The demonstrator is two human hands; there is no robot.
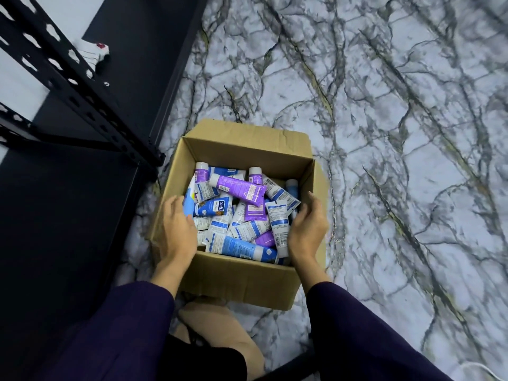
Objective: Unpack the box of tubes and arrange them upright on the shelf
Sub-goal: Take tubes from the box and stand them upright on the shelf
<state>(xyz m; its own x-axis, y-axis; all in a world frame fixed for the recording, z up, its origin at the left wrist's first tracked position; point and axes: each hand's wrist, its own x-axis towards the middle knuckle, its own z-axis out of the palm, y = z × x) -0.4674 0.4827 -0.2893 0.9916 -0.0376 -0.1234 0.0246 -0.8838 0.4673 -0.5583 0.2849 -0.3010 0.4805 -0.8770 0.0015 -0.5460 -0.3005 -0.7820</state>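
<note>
Hands frame the load from both sides: the left hand (178, 226) reaches into the near-left of the cardboard box (247, 276), fingers loosely spread against a pale blue tube (188, 206) at the box wall, though whether it actually grips that tube cannot be told; the right hand (309, 229) sits over the right rim, fingers relaxed and lightly curved, holding nothing. Between them lies a jumbled heap of tubes (242, 215), blue, white and purple, crossing each other flat at all angles, with a purple tube (237, 185) lying on top near the far side. The box stands on the marble-patterned floor (398, 133), just beside the corner post of a dark metal shelf (82, 105) to the left. No tube appears to be out of the box yet, so the unpacking looks barely begun. The risk from here is the tangle: pulling one tube from under others could drag neighbours over the rim, and soft tubes stood on their caps may topple in a row if set too loosely on the shelf.
</note>
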